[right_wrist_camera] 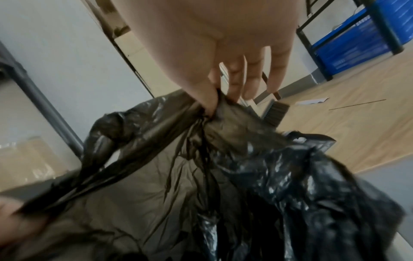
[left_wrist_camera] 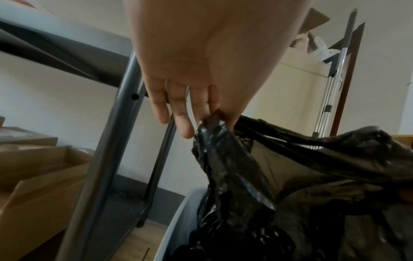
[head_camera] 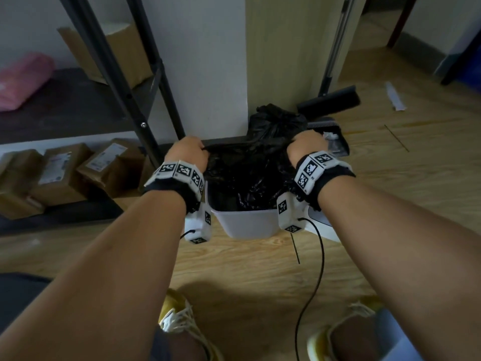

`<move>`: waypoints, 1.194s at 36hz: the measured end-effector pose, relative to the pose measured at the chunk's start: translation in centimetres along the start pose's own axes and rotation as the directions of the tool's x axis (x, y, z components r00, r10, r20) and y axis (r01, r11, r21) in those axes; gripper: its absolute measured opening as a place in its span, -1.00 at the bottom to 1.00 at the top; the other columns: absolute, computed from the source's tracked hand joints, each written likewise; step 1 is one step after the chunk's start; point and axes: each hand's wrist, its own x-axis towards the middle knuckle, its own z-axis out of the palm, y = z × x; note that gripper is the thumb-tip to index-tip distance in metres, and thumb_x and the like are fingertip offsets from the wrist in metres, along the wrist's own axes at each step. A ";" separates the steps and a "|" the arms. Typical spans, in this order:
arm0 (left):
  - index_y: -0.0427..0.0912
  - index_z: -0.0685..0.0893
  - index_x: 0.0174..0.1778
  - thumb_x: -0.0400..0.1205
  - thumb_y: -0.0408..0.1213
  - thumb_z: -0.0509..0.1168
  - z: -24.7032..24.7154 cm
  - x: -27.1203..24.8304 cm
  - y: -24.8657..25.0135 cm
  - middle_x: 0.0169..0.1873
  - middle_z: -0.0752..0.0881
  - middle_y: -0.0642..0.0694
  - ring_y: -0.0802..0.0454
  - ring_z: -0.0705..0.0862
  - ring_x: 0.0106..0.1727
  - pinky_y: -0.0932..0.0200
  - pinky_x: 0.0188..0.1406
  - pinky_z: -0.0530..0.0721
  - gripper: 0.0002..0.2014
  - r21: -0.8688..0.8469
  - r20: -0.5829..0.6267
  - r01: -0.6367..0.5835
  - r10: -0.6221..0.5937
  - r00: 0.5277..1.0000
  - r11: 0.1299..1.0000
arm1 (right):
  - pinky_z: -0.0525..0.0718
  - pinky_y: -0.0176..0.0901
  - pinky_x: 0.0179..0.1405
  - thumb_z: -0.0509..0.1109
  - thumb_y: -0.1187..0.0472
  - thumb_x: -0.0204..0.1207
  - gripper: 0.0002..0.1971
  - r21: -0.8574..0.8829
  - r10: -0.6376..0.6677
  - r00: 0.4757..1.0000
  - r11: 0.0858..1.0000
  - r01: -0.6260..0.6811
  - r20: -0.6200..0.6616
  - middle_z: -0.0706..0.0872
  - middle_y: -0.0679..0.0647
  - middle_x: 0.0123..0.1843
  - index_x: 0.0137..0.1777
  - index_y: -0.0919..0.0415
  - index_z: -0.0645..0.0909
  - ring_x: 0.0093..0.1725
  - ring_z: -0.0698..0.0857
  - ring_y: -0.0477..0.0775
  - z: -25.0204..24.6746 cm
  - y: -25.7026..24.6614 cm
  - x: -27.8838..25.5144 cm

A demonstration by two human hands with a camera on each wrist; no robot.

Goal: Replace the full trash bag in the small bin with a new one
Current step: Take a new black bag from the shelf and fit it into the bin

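- Both grips, head view: left hand (head_camera: 186, 149) and right hand (head_camera: 307, 147) each closed on the rim of a black bag (head_camera: 250, 175), one at either side, over the white bin (head_camera: 244, 222) on the floor. The spread likely serves to open the mouth before seating it on the bin. A tied full bag (head_camera: 276, 121) sits behind the bin against the wall, so the old liner looks already out. Broom (head_camera: 330, 100) and dustpan (head_camera: 335, 142) lie just beside it; boxes (head_camera: 65, 170) sit under the shelf at left.
- Left wrist view: thumb and forefinger pinch a bunched fold of bag (left_wrist_camera: 223, 159); the other fingers (left_wrist_camera: 161, 109) hang loosely straight, holding nothing. Film stretches taut to the right; the rest drops into the bin (left_wrist_camera: 176, 220). The bag's long axis runs downward, mouth up.
- Right wrist view: right hand (right_wrist_camera: 223, 70) pinches the opposite rim of the bag (right_wrist_camera: 223, 167) between thumb and forefinger, remaining fingers free. A rim strand runs across to the blurred left hand (right_wrist_camera: 13, 217).
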 end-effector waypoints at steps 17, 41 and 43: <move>-0.11 0.78 0.06 0.63 -0.21 0.20 5.4 7.5 -1.2 0.11 0.76 -0.21 -0.24 0.71 0.15 -0.09 0.21 0.61 -0.75 0.023 0.031 0.157 -0.158 0.987 0.987 | 0.40 0.23 0.48 0.24 0.21 0.56 -0.76 0.136 -0.029 0.999 0.990 0.024 0.035 0.68 0.14 -0.12 0.05 0.15 0.74 -0.10 0.60 0.23 2.8 -1.8 3.1; -0.39 0.72 0.02 0.58 -0.31 0.32 9.6 17.1 -2.3 0.09 0.75 -0.37 -0.32 0.73 0.12 -0.11 0.10 0.70 -0.79 -0.020 0.134 0.285 -0.280 0.951 0.958 | 0.29 0.21 0.53 0.22 0.22 0.66 -0.73 0.137 0.151 0.986 0.978 -0.158 0.064 0.67 0.29 0.28 0.24 0.27 0.65 0.34 0.58 0.34 5.8 -3.7 11.7; -0.42 0.69 -0.07 0.61 -0.34 0.31 10.0 17.4 -2.5 0.09 0.75 -0.37 -0.30 0.73 0.13 -0.04 0.03 0.68 -0.82 -0.019 0.139 0.270 -0.264 0.954 0.963 | 0.30 0.20 0.51 0.22 0.22 0.66 -0.74 0.137 0.163 0.985 0.976 -0.168 0.051 0.68 0.29 0.26 0.20 0.29 0.66 0.32 0.59 0.34 6.0 -3.9 11.7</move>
